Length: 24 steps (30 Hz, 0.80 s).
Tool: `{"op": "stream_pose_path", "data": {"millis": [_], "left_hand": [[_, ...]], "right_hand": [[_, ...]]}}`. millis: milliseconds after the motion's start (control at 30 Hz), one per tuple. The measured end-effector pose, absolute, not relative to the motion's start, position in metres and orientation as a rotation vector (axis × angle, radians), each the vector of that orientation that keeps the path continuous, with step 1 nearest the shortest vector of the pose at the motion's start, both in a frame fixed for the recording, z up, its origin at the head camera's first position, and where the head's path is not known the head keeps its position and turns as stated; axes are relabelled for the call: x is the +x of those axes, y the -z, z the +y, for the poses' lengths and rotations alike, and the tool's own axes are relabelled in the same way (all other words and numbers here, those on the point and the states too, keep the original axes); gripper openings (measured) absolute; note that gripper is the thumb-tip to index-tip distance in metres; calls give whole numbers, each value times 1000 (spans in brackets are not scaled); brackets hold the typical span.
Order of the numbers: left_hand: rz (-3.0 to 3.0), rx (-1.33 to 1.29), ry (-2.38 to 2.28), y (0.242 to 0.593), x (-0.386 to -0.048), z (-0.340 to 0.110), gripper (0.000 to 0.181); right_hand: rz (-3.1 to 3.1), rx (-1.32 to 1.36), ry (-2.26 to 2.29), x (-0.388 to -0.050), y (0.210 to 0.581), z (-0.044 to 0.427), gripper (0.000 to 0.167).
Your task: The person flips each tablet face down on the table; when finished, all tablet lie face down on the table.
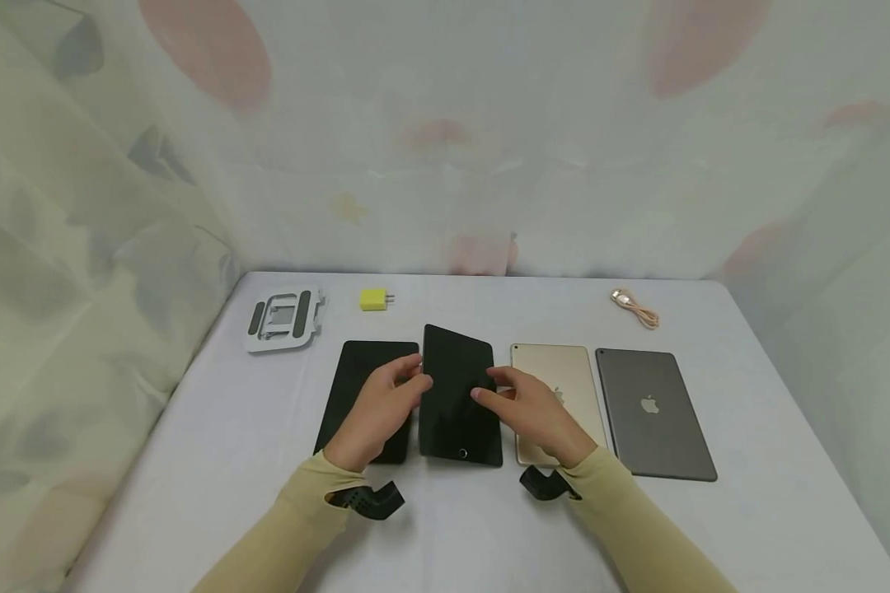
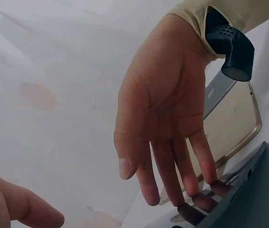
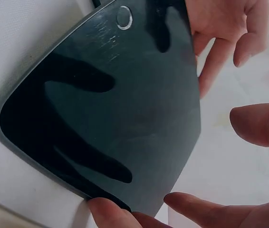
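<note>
A dark tablet (image 1: 456, 395) stands tilted in the middle, its left edge raised, screen and home button showing. My left hand (image 1: 388, 405) is at its raised left edge; in the right wrist view its fingers (image 3: 215, 69) partly vanish behind that edge, and its thumb is apart. At the right side is my right hand (image 1: 536, 409), fingertips (image 3: 107, 213) touching the edge, thumb (image 3: 258, 124) held away. The left wrist view shows the right hand (image 2: 165, 99) with long, spread fingers at the tablet. A black tablet (image 1: 367, 387) lies to the left; a gold tablet (image 1: 556, 366) lies right, back up.
Beyond the gold tablet lies a grey tablet (image 1: 653, 412), back up. Along the back are a folding metal stand (image 1: 285, 319), a yellow plug adapter (image 1: 374, 300) and a coiled cable (image 1: 636, 309). Curtains surround the white table (image 1: 215, 453).
</note>
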<state>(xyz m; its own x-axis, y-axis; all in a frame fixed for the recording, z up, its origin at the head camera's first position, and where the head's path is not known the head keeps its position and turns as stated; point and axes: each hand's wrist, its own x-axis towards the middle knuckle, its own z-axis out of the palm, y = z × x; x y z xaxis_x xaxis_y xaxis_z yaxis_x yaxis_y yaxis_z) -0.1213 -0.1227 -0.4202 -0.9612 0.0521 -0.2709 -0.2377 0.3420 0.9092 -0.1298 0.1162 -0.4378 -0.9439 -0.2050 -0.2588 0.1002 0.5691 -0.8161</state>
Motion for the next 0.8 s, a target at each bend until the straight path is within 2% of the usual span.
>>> {"op": "stream_pose_path", "data": {"millis": [800], "left_hand": [[2376, -120, -1744, 409, -126, -114, 57]], "right_hand": [[2379, -83, 1416, -135, 438, 107, 80]]}}
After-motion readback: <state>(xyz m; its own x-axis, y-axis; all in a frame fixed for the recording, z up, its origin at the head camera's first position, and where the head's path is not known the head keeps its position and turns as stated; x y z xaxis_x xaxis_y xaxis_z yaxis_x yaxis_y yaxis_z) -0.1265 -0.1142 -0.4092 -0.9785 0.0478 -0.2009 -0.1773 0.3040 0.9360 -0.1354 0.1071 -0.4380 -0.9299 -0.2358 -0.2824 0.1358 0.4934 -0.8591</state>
